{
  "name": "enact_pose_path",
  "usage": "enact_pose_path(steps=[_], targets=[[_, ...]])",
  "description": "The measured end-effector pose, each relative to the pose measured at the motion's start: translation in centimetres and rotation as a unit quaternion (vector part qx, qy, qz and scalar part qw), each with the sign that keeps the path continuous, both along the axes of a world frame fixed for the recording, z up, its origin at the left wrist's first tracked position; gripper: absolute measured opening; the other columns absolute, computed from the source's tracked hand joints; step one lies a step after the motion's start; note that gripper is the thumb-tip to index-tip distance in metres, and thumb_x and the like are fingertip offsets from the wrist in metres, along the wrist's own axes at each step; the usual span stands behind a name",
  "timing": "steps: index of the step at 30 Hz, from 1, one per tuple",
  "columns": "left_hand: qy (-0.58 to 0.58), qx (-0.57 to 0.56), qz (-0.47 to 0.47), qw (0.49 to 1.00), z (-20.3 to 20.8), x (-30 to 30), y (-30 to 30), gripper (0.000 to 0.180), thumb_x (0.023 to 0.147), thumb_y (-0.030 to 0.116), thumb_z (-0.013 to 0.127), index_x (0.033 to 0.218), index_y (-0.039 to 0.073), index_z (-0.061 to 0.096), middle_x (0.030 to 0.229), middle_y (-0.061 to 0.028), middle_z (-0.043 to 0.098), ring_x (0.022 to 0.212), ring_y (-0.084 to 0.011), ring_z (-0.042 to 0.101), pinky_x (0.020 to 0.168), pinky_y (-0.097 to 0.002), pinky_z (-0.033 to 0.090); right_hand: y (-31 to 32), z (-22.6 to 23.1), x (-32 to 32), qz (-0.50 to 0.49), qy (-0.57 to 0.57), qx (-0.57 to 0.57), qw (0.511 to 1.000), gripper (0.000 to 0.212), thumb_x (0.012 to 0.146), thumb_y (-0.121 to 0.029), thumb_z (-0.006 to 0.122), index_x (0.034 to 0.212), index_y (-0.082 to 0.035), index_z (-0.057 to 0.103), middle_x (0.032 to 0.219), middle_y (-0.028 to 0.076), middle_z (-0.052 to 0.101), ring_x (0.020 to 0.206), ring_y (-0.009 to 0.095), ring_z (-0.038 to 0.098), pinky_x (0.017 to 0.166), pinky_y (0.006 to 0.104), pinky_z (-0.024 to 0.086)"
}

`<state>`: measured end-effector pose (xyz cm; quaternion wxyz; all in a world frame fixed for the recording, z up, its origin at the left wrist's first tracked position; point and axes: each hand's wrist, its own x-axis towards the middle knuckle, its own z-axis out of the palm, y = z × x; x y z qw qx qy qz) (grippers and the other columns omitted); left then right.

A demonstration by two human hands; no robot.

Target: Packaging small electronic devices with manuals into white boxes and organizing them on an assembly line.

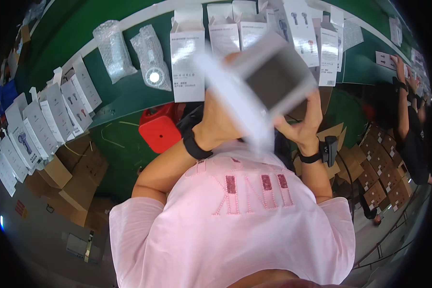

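Between my two hands is a white carton box point(255, 56), tilted so that its open end and grey inside face up toward me. Motion smears its long white flap point(240, 103). My left hand point(217, 121) grips the box from the left, its fingers mostly hidden behind that flap. On the other side, my right hand point(306, 119) holds the lower right edge, thumb and fingers curled round it. Just beyond stand several white boxes, the nearest a tall open-topped box point(187, 62). Two bubble-wrapped items point(114, 50) lie to their left on the green table point(125, 103).
A row of white boxes point(55, 113) lines the table's left side. Below the table edge are a red stool point(161, 130) and open brown cartons point(72, 192). Stacked brown cartons point(381, 168) stand at right, where another person's hand point(398, 67) touches a box.
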<state>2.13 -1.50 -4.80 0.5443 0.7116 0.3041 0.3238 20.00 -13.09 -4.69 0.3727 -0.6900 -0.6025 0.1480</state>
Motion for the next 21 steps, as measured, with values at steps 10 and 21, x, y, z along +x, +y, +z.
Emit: enact_pose_path(steps=[10, 21], targets=[[0.219, -0.091, 0.049, 0.970, -7.8, 5.5, 3.7, 0.089, 0.087, 0.035, 0.064, 0.136, -0.022, 0.018, 0.131, -0.0385, 0.038, 0.120, -0.0461, 0.042, 0.102, -0.0444, 0.036, 8.5, -5.8, 6.6, -0.181, -0.273, -0.197, 0.924, 0.077, 0.071, -0.032, 0.080, 0.128, 0.008, 0.048, 0.100, 0.024, 0.057, 0.091, 0.037, 0.054, 0.074, 0.0438, 0.047], [-0.028, -0.101, -0.019, 0.994, -2.7, 3.9, -1.3, 0.089, 0.075, 0.039, 0.073, 0.142, -0.003, 0.032, 0.148, -0.0313, 0.023, 0.132, -0.0472, 0.028, 0.108, -0.0508, 0.028, 0.6, 0.8, 3.9, -0.126, -0.135, 0.051, 0.982, 0.083, 0.065, -0.012, 0.084, 0.133, -0.001, 0.037, 0.129, 0.021, 0.045, 0.117, 0.032, 0.047, 0.100, 0.0400, 0.038]])
